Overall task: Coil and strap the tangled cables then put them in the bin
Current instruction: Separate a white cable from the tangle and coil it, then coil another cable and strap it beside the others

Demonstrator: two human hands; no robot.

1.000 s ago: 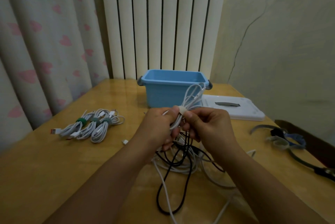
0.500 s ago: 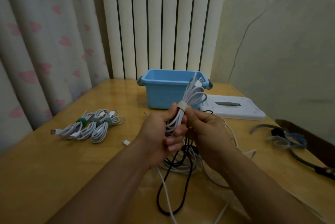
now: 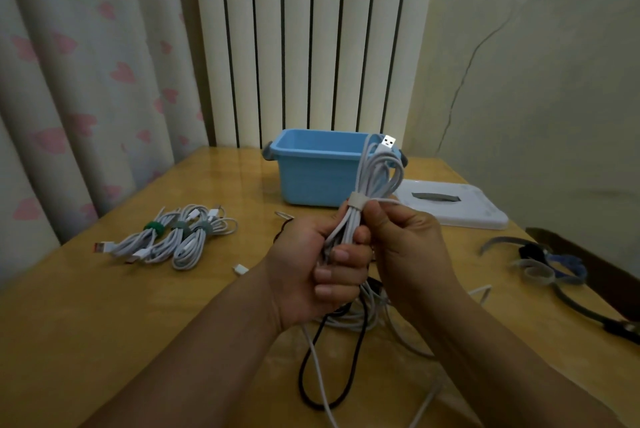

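1. The white cable point(image 3: 375, 181) stood upright as a coiled bundle above the middle of the bench point(image 3: 104, 306), its loops rising in front of the bin's right corner and its silver plug point(image 3: 388, 142) at the very top.
2. A pale strap point(image 3: 357, 202) circled the bundle just above the fingers.
3. The left hand point(image 3: 311, 268) was clenched round the lower part of the bundle, with three fingertips wrapped to the front.
4. The right hand point(image 3: 401, 244) pinched the bundle just under the strap, touching the left hand, with a strand of the cable running across its thumb.
5. The blue bin point(image 3: 311, 178) sat at 12 o'clock from the hands, near the far edge of the bench; what lay inside it could not be seen.
6. A flat white lid point(image 3: 457, 206) with a grey handle lay just beside the bin at 1 o'clock.
7. Three strapped bundles point(image 3: 173, 237) lay side by side at 9 o'clock, well apart from the hands, one with a green strap and two with greyish ones.
8. A tangle of black and white cables point(image 3: 346, 341) lay on the bench beneath the hands, trailing toward 6 o'clock.
9. A small white plug point(image 3: 240, 269) lay alone between the strapped bundles and the left wrist.
10. Loose straps point(image 3: 540, 265) in grey, blue and black lay at 3 o'clock by the bench's right edge.
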